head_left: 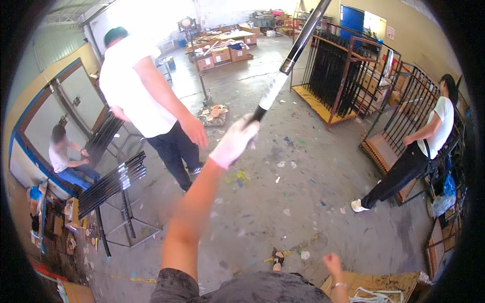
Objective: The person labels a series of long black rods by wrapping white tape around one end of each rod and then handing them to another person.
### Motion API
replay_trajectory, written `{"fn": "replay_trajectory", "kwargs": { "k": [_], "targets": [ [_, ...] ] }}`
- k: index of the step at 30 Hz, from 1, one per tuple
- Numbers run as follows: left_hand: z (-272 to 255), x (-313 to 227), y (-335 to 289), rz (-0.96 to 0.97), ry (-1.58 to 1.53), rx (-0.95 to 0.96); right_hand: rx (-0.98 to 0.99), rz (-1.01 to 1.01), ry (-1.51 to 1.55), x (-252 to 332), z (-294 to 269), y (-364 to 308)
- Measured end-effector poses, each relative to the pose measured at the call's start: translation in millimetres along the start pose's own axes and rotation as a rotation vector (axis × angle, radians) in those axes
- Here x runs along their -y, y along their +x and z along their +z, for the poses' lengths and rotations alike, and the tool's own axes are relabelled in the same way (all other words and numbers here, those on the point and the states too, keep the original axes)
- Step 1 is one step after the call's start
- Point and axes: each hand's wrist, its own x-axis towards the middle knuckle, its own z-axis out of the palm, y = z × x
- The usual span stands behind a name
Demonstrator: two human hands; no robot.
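My left hand (235, 143), in a thin white glove, is closed round the lower end of a long black pole (302, 44). The pole slants up to the right and leaves the top of the view. A white band (273, 91) and a glossy black part show above my grip. Low on the right is my bare right hand (332, 264), a bracelet at its wrist. Its fingers are curled in, and I cannot make out anything in them. Below that hand lies a cardboard sheet (376, 284) with white strips on it.
A person in white (146, 91) stands close on the left, near black tubes on a metal stand (113, 184). Another sits behind. At right, a person walks by a rack (399, 136); a second rack (328, 118) holds many black poles. Boxes (221, 55) stand farther back.
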Motion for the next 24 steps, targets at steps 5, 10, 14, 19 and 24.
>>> {"fn": "replay_trajectory", "kwargs": {
  "k": [5,10,14,19,24],
  "targets": [
    [75.0,-42.4,-55.8,-0.145,-0.263,0.199,-0.231,-0.594,0.199,296.3,-111.9,43.2],
    [104.5,-37.2,-89.8,-0.045,-0.562,0.123,-0.328,-0.956,0.328,456.5,-160.8,4.7],
    [118.9,-34.4,-104.9,0.009,-0.440,-0.018,-0.303,-1.006,0.342,489.4,-156.9,-4.8],
    [118.8,-35.7,-118.9,-0.029,-0.518,-0.038,-0.283,-1.018,0.388,496.8,-149.2,-10.7],
    [121.4,-23.6,-124.8,-0.017,-0.511,-0.083,-0.290,-1.005,0.297,499.5,-150.4,-14.6]
  ]
}}
